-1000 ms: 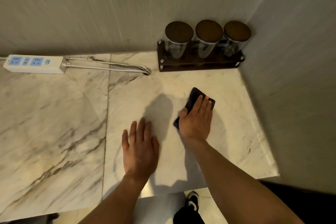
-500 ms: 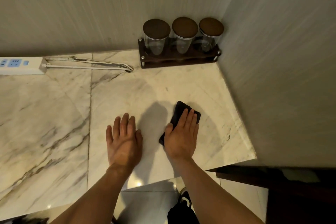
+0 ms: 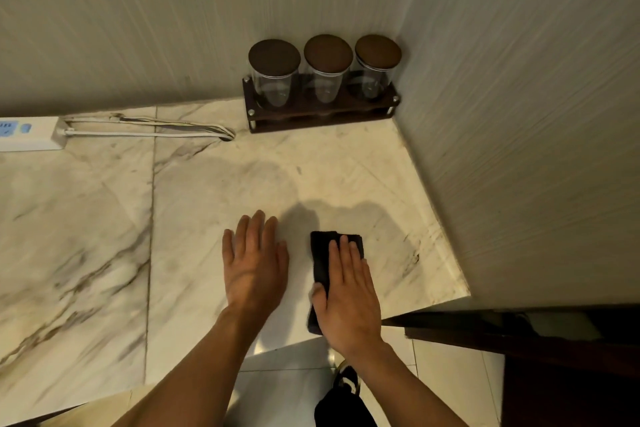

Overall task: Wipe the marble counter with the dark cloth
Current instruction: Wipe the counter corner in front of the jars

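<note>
Step in hand: wiping, I judge; my right hand (image 3: 348, 291) presses the dark cloth (image 3: 320, 255) flat on the marble counter (image 3: 207, 204), near its front edge and right of centre.
Right fingers: straight and close together, laid on the cloth, not gripping it.
Left hand (image 3: 254, 262): flat on bare marble just left of the cloth, fingers slightly apart, holding nothing.
Next move: probably a firm stroke toward the far corner, stopping short of the rack (image 3: 322, 113).
Count: one cloth, three lidded jars (image 3: 327, 71) in one rack, one power strip (image 3: 29, 133) far left.
</note>
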